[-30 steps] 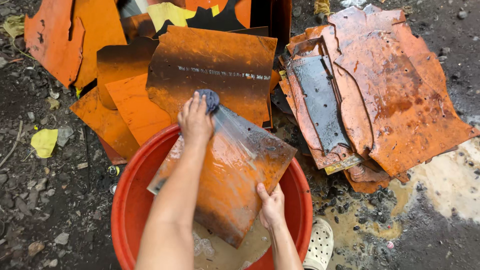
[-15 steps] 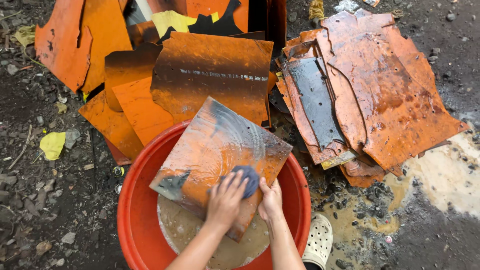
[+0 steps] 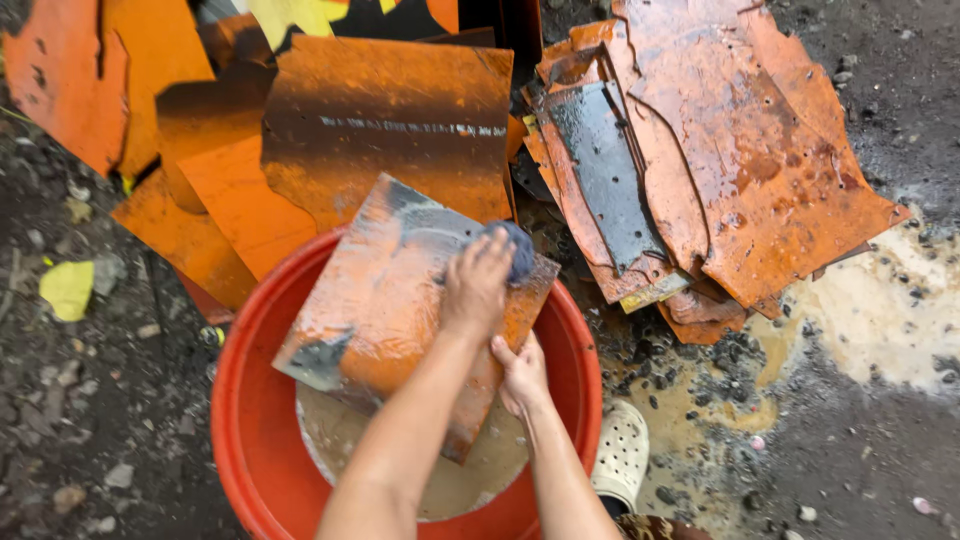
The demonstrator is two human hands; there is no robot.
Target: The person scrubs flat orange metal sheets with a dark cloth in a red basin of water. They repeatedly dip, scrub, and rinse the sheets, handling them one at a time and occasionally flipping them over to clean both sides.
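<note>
orange and rust cover nearly everything in view. a wet, rusty metal sheet (image 3: pixel 385 300) leans tilted across the rim of a red plastic tub (image 3: pixel 250 420), its lower corner down inside over murky brown water (image 3: pixel 470 475). the left hand (image 3: pixel 478 285) presses a dark blue scrubbing pad (image 3: pixel 515 250) against the sheet's upper right edge, fingers curled together over the pad and gripping it. the right hand (image 3: pixel 520 375) sits just below, clamped on the sheet's lower right edge with the fingers wrapped under the metal, so only the back of the hand and the thumb side show. both forearms come up from the bottom of the frame and hide part of the sheet and of the water.

behind the tub, touching or just beside its far rim, lies a stack of orange-painted panels (image 3: pixel 370 130), one broad piece with a darker, sooty band across it. to the right, well clear of the hands, a second heap of wet rusty plates (image 3: pixel 740 170) overlaps a dark grey strip (image 3: pixel 600 170). a white perforated clog (image 3: pixel 622 450) stands by the tub's right side, close to the right forearm. the ground is dark gravel and mud (image 3: pixel 90 400), with a yellow leaf (image 3: pixel 68 288) on the left and a pale foamy puddle (image 3: pixel 880 320) on the right.
</note>
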